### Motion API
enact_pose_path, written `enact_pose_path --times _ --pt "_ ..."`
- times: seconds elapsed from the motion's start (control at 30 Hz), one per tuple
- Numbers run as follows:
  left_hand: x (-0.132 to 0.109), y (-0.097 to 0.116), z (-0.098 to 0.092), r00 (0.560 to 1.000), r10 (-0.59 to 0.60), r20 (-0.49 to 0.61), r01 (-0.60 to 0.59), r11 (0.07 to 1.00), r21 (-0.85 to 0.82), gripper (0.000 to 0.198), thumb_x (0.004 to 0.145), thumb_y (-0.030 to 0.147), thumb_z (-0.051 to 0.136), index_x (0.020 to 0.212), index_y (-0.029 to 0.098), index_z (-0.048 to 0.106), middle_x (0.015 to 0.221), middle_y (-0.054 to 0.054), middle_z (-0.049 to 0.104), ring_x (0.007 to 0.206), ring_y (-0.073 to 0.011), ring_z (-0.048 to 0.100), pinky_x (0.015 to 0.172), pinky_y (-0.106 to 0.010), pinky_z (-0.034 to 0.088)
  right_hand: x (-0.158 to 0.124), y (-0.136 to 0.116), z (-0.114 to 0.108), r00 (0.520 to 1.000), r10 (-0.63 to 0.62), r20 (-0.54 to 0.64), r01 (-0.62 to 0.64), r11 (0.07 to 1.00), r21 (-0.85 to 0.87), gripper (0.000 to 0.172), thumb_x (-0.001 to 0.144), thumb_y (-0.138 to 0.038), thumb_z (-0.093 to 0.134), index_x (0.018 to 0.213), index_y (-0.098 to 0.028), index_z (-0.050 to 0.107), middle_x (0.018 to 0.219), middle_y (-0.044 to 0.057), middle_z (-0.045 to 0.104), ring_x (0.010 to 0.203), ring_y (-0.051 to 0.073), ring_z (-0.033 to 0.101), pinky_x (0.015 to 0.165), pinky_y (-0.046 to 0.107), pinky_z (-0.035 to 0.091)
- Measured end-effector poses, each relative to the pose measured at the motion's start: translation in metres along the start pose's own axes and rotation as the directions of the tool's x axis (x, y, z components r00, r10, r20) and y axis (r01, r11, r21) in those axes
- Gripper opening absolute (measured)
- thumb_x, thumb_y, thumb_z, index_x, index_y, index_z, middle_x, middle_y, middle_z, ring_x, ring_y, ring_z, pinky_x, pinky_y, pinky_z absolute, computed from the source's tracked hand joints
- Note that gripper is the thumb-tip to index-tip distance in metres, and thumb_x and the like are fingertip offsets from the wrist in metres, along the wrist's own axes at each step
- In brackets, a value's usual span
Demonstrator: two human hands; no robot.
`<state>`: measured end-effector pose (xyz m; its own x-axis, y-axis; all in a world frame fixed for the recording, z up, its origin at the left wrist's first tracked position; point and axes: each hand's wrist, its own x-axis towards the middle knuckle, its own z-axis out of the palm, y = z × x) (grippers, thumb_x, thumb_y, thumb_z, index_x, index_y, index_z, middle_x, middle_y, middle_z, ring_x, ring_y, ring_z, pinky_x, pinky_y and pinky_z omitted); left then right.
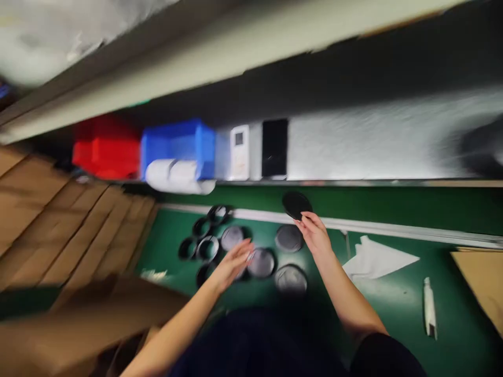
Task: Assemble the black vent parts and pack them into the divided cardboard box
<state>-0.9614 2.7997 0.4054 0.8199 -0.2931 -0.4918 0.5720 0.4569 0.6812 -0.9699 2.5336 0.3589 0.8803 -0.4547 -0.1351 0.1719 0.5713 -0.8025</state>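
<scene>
A thin black disc (295, 204) is pinched by its lower edge in my right hand (314, 231), raised above the far part of the green table. My left hand (234, 262) hovers over the round dark pieces, its fingers stretched out and nothing in them. Around it lie several flat round discs, among them a grey disc (261, 263), a dark disc (289, 237) and a shiny disc (291, 279). Farther left stand several black rings (208, 248), open in the middle. The lower ones are partly hidden by my left hand and forearm.
Above the green table (377, 309) runs a shelf with a red bin (106, 152), a blue bin (176, 141), a white remote-like device (239, 152) and a black phone-like slab (274, 148). A white cloth (377, 258) and a white cutter-like tool (429, 308) lie right. Cardboard (70, 225) stands left.
</scene>
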Motion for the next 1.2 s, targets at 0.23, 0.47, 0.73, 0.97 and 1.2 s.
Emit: enact_pose_path --times 0.23,0.47,0.73,0.97,1.2 --pt "-0.061 0.013 -0.095 0.982 0.184 0.035 -0.168 0.948 -0.272 0.056 0.084 0.033 0.07 0.137 0.022 0.06 0.135 -0.012 0.069 0.139 -0.034 0.055 0.115 -0.056 0.045 -0.187 0.101 0.145 0.643 0.511 0.57 -0.523 0.837 -0.16 0.039 0.08 -0.04 0.082 0.117 -0.035 0.071 0.088 -0.003 0.072 0.083 0.017 0.072 0.09 0.043 0.064" --pt "-0.132 0.018 -0.177 0.979 0.193 0.062 -0.131 0.835 -0.535 0.059 0.098 0.059 0.042 0.13 0.015 0.066 0.129 -0.015 0.072 0.132 -0.0362 0.059 0.112 -0.063 0.043 -0.188 0.106 0.178 0.626 0.273 0.73 0.334 0.752 -0.568 0.038 0.094 -0.057 0.061 0.108 -0.028 0.081 0.096 0.008 0.07 0.085 0.023 0.067 0.076 0.042 0.06" --pt "-0.166 -0.002 -0.228 0.983 0.112 0.146 -0.002 0.8 -0.599 0.073 0.098 0.073 0.034 0.131 0.016 0.065 0.126 -0.018 0.072 0.121 -0.0407 0.065 0.097 -0.066 0.051 -0.195 0.157 0.199 0.352 0.233 0.907 0.815 0.4 -0.419 0.043 0.104 -0.052 0.043 0.127 -0.036 0.076 0.134 0.01 0.056 0.13 0.031 0.044 0.114 0.055 0.041" --pt "-0.174 -0.004 -0.257 0.968 0.146 0.205 -0.001 0.818 -0.575 0.07 0.099 0.071 0.034 0.127 0.017 0.068 0.118 -0.019 0.074 0.102 -0.0389 0.072 0.077 -0.06 0.06 -0.211 0.186 0.208 0.336 0.322 0.885 0.824 0.355 -0.442 0.053 0.105 -0.058 0.037 0.113 -0.03 0.082 0.134 0.011 0.057 0.134 0.031 0.041 0.117 0.054 0.038" --pt "-0.173 0.007 -0.281 0.969 0.099 0.226 0.064 0.783 -0.619 0.078 0.099 0.073 0.027 0.131 0.013 0.065 0.121 -0.023 0.072 0.107 -0.0394 0.072 0.086 -0.064 0.058 -0.223 0.192 0.231 0.473 0.365 0.802 0.594 0.54 -0.596 0.062 0.102 -0.069 0.036 0.114 -0.027 0.08 0.132 0.01 0.06 0.132 0.027 0.052 0.119 0.049 0.037"
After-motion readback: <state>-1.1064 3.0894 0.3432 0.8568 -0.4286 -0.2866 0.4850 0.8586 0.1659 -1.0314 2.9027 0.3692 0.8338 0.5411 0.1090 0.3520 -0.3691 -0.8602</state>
